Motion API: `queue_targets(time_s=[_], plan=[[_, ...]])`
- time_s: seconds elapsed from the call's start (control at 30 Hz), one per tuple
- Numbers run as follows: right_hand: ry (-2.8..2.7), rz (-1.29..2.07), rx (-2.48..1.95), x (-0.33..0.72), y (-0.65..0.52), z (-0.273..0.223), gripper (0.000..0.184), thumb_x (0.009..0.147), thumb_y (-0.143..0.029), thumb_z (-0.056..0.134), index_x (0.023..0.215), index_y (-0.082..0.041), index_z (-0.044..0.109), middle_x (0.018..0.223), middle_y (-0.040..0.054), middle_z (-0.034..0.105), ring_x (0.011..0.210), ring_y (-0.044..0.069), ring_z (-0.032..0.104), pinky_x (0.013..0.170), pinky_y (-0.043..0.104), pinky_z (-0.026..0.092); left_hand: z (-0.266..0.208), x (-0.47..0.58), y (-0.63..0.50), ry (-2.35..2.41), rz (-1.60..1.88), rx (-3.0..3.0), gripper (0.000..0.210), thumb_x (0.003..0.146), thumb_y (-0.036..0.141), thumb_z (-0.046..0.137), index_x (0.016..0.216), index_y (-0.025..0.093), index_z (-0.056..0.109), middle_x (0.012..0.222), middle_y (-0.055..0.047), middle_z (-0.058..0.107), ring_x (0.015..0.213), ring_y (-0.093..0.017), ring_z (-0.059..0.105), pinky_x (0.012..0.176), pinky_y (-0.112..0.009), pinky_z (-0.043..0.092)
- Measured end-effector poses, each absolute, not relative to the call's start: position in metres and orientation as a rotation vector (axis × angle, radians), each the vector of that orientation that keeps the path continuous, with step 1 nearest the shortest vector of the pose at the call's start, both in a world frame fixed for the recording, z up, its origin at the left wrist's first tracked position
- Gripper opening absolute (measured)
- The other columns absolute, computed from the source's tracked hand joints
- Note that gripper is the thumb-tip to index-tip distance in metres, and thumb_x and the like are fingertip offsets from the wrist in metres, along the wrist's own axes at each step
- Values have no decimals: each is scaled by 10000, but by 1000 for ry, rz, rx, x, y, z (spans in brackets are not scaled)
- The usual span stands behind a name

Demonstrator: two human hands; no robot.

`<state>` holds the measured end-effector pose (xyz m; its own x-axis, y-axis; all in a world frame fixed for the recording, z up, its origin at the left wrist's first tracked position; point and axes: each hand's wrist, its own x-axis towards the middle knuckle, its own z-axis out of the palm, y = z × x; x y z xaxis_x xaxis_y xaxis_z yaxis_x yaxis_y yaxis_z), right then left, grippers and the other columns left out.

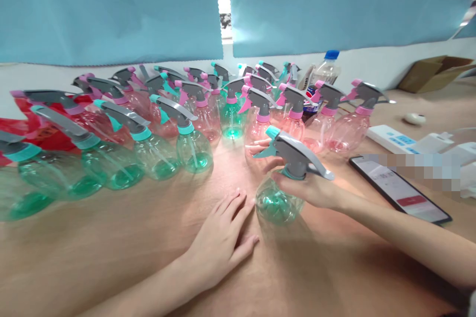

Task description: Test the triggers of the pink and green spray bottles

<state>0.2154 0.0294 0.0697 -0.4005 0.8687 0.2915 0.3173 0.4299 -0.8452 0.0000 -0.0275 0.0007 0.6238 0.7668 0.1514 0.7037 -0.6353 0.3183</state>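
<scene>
My right hand is wrapped round the neck of a green spray bottle with a grey and turquoise trigger head; the bottle stands upright on the table or just above it, I cannot tell which. Left of that bottle, my left hand lies flat on the wooden table, fingers spread, holding nothing. Beyond both hands stand pink spray bottles with pink and grey heads. A row of green spray bottles runs along the left side. Part of my right hand's fingers is hidden behind the bottle.
A lit phone lies right of my right forearm, beside a white power strip with plugs. At the back stand a blue-capped clear bottle and an open cardboard box. A red plastic bag sits among the left bottles.
</scene>
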Motion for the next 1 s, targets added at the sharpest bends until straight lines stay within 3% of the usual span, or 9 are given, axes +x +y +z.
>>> queue_targets(time_s=[0.37, 0.6, 0.83, 1.0], plan=[[-1938, 880, -1007, 213, 29, 75, 286, 714, -177, 470, 937, -231, 642, 675, 12, 586, 743, 205, 608, 734, 401, 547, 2, 0, -28, 1210, 341, 2633, 547, 924, 394, 520, 1412, 180, 396, 1446, -157, 435, 1354, -323, 368, 1083, -548, 332], [-1897, 872, -922, 213, 30, 73, 477, 687, -146, 476, 1137, -246, 600, 862, 21, 685, 780, 187, 645, 772, 381, 558, 4, 1, -29, 1215, 339, 2636, 536, 920, 388, 530, 1396, 167, 417, 1439, -162, 439, 1344, -331, 380, 1084, -537, 336], [-1925, 851, -861, 213, 32, 70, 415, 709, -152, 471, 1085, -251, 616, 871, 24, 697, 834, 211, 670, 716, 358, 574, 5, -7, -17, 1177, 309, 2667, 481, 953, 390, 486, 1375, 167, 426, 1439, -144, 446, 1336, -284, 398, 1084, -482, 353], [-1910, 866, -773, 213, 33, 68, 433, 708, -106, 472, 1079, -272, 622, 1040, 18, 693, 935, 218, 676, 822, 390, 558, 1, -13, -8, 1229, 329, 2660, 455, 958, 369, 479, 1362, 164, 437, 1441, -139, 448, 1340, -278, 395, 1085, -476, 353]])
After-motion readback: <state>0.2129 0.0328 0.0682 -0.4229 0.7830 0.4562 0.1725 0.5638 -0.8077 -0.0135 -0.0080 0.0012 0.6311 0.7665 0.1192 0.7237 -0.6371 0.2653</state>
